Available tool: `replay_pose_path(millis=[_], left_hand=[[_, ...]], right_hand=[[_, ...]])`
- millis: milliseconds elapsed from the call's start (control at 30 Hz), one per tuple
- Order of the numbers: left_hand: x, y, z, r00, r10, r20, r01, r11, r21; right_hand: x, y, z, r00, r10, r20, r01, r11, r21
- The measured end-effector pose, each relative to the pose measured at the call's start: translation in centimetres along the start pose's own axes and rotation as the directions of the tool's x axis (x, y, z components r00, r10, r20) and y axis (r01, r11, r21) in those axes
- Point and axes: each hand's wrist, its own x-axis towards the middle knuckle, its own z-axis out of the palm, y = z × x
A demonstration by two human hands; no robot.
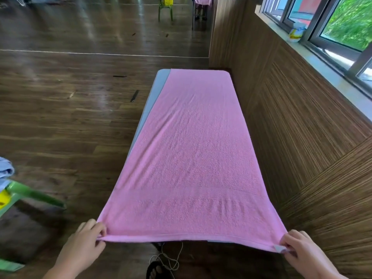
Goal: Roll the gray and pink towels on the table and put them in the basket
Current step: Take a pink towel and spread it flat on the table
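Note:
A long pink towel (193, 150) lies spread flat along a narrow grey table (156, 91), covering nearly all of it. Its near edge hangs stretched past the table's front. My left hand (88, 240) pinches the near left corner and my right hand (302, 250) pinches the near right corner, pulling the edge taut. A small white label shows at the right corner. No gray towel can be made out for certain. A yellow basket (3, 198) shows partly at the far left edge.
A wood-panelled wall (291, 121) runs close along the table's right side, with windows above. A green chair (30, 194) holding light blue cloth (6, 172) stands at the left. Dark wood floor lies to the left. A sandalled foot (159, 270) and cord are below the towel edge.

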Motion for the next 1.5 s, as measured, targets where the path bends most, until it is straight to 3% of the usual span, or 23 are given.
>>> replay_pose_path(millis=[167,267,467,533,600,700,800,867,967,1133,1267,1367,1500], left_hand=[[3.7,5.5,-1.6,0.971,0.201,-0.130,-0.212,0.974,-0.076],[6.8,11.6,-1.8,0.929,0.366,-0.054,-0.369,0.926,-0.078],[9.5,16.9,0.7,0.855,0.499,0.138,-0.507,0.862,0.024],[10.2,14.6,1.4,0.874,0.470,0.120,-0.476,0.879,0.025],[10.9,10.5,0.9,0.860,0.510,-0.019,-0.509,0.860,0.045],[10.6,2.6,-0.3,0.903,0.420,0.090,-0.424,0.905,0.038],[10.2,-3.3,-0.7,0.939,0.317,0.136,-0.323,0.946,0.024],[10.7,-4.4,-1.5,0.950,0.287,0.122,-0.293,0.956,0.032],[14.1,-1.8,-2.9,0.946,0.323,0.033,-0.324,0.946,0.035],[21.8,10.8,-6.1,0.886,0.450,-0.116,-0.453,0.891,-0.004],[24.8,18.5,-5.5,0.891,0.449,-0.058,-0.450,0.893,-0.006],[26.3,17.1,-3.7,0.937,0.349,-0.004,-0.349,0.937,0.008],[26.6,11.0,-2.7,0.952,0.302,0.048,-0.303,0.953,0.025]], right_hand=[[2.7,-8.1,-2.2,0.998,-0.013,-0.065,0.012,1.000,-0.003],[7.6,-16.4,-1.4,0.998,-0.068,0.008,0.067,0.997,0.042],[13.4,-29.2,2.5,0.968,-0.180,0.174,0.193,0.979,-0.065],[13.4,-29.2,3.5,0.969,-0.187,0.164,0.203,0.975,-0.089],[12.7,-26.7,3.9,0.983,-0.162,0.086,0.170,0.982,-0.086],[10.2,-20.1,3.5,1.000,-0.026,0.007,0.027,0.990,-0.139],[7.0,-14.2,2.2,0.988,0.152,0.020,-0.148,0.980,-0.137],[6.0,-13.2,0.6,0.977,0.207,0.056,-0.198,0.971,-0.130],[8.4,-14.0,-1.1,0.966,0.259,-0.002,-0.255,0.952,-0.168],[18.6,-20.3,-4.1,0.994,0.104,0.025,-0.101,0.990,-0.096],[25.3,-24.6,-3.9,0.995,-0.069,0.079,0.075,0.995,-0.073],[27.6,-22.7,-2.4,0.983,-0.130,0.130,0.142,0.986,-0.085],[27.7,-13.9,-2.3,0.990,-0.112,0.087,0.122,0.985,-0.119]])
